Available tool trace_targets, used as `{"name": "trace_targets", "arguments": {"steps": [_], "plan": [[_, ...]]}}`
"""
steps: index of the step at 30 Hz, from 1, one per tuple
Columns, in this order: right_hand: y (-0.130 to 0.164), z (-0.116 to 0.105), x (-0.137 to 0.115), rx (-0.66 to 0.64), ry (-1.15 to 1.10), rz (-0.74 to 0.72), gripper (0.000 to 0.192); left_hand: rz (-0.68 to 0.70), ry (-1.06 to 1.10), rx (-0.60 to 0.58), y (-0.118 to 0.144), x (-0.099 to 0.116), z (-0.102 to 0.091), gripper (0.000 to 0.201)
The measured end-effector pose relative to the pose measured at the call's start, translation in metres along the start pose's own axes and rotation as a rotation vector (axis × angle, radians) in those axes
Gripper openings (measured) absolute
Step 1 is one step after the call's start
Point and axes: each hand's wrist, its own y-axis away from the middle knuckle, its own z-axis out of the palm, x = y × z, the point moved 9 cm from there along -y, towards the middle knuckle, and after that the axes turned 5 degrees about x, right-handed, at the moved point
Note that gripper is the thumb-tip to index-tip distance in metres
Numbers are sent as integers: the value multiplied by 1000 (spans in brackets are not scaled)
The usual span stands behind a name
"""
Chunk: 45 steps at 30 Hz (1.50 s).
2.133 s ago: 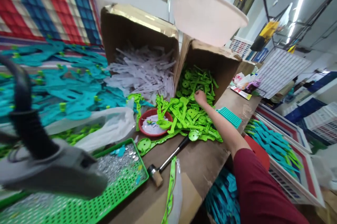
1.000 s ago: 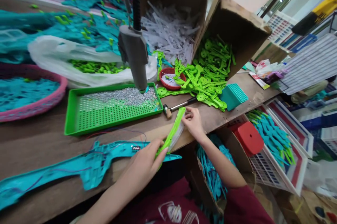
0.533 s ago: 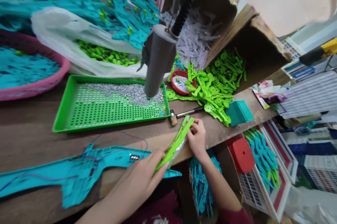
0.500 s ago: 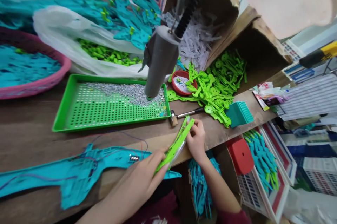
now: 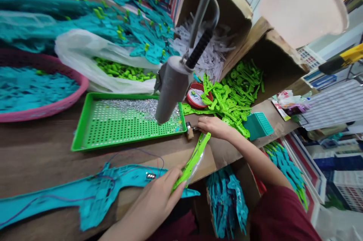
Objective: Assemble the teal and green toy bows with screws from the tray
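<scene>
The left hand (image 5: 160,195) pinches a long lime-green plastic strip (image 5: 194,158) (a clear piece lies against it) at the worktop's (image 5: 42,158) near edge; the right hand (image 5: 211,125) curls over the mallet (image 5: 189,132). No readable writing.

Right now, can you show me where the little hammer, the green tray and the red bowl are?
hammer (image 5: 189,132): head view, on its pale head beside the right hand (image 5: 213,125).
green tray (image 5: 84,127): head view, on its left rim.
red bowl (image 5: 189,98): head view, on its near rim.
</scene>
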Motion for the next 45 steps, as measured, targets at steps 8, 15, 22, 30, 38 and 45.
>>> {"name": "trace_targets", "arguments": {"steps": [8,15,22,30,38,45], "plan": [[11,-8,36,151,128,221,12,4,-54,-11,-4,3,0,26],[39,-40,34,458,52,423,19,107,-2,149,-1,20,-21,29],[144,-88,-131,899,1,-130,46,-43,115,166,10,43,-31,31],[113,23,-17,836,-750,632,34,-93,-74,211,-19,18,-20,34],[107,36,-35,914,-466,524,28,-191,-16,123,-27,-6,-24,36],[101,30,-45,857,-356,452,29,-232,8,100,-30,-13,-24,35]]}}
